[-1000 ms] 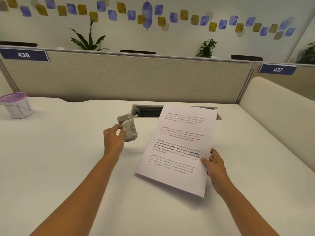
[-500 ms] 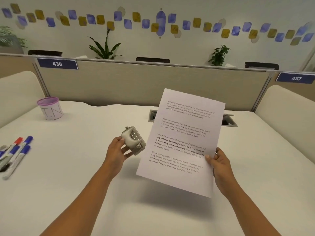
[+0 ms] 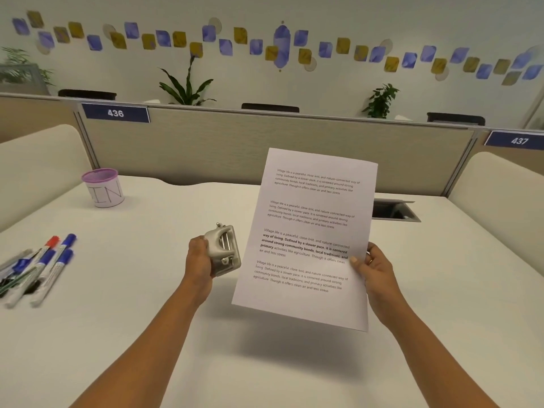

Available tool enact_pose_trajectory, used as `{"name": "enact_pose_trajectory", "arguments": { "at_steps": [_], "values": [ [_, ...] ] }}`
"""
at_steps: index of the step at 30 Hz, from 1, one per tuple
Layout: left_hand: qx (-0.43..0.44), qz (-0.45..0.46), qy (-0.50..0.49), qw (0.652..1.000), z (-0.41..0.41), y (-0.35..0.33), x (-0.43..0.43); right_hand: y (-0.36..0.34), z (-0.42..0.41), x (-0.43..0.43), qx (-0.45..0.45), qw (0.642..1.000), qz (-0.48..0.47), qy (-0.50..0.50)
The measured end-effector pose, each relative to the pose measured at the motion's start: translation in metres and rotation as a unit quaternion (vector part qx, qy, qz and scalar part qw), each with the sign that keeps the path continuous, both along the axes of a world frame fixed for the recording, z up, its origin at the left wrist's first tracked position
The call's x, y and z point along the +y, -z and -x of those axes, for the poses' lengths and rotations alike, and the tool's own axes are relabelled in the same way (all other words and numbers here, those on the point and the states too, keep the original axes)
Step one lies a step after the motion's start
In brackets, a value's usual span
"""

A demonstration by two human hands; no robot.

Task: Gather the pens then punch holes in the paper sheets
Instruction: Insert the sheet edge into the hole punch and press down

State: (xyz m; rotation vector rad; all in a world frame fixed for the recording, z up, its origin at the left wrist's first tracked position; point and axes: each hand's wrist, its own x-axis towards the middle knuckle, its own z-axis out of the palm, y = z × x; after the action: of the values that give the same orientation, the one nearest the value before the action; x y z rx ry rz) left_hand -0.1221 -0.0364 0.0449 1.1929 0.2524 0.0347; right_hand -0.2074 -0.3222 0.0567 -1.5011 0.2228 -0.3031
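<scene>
My left hand (image 3: 199, 259) grips a small grey metal hole punch (image 3: 222, 250), held above the white desk with its slot turned toward the paper. My right hand (image 3: 374, 270) pinches the right edge of a printed paper sheet (image 3: 309, 237), raised nearly upright off the desk. The sheet's left edge sits just beside the punch, and I cannot tell whether it is inside the slot. Several marker pens (image 3: 44, 267) with blue and red caps lie loose at the desk's left edge.
A white cup with a purple mesh rim (image 3: 103, 188) stands at the back left. A cable hatch (image 3: 394, 210) is sunk in the desk behind the sheet. Beige partitions (image 3: 206, 148) close off the back and both sides.
Both hands lifted the sheet and the punch off the desk and brought them closer together. The punch turned in my left hand. My view swung left, bringing the pens into sight.
</scene>
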Motion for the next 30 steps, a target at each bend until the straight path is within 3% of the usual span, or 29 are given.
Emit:
{"name": "enact_pose_trajectory", "arguments": {
  "at_steps": [18, 30],
  "values": [
    [-0.059, -0.055, 0.048, 0.996, -0.002, -0.009, -0.001, -0.015, -0.003, 0.022, 0.056, 0.991, 0.119, -0.007],
    [-0.091, -0.126, 0.071, 0.985, -0.004, -0.010, 0.000, -0.015, 0.001, 0.027, 0.089, 0.987, 0.126, -0.053]
  ]
}}
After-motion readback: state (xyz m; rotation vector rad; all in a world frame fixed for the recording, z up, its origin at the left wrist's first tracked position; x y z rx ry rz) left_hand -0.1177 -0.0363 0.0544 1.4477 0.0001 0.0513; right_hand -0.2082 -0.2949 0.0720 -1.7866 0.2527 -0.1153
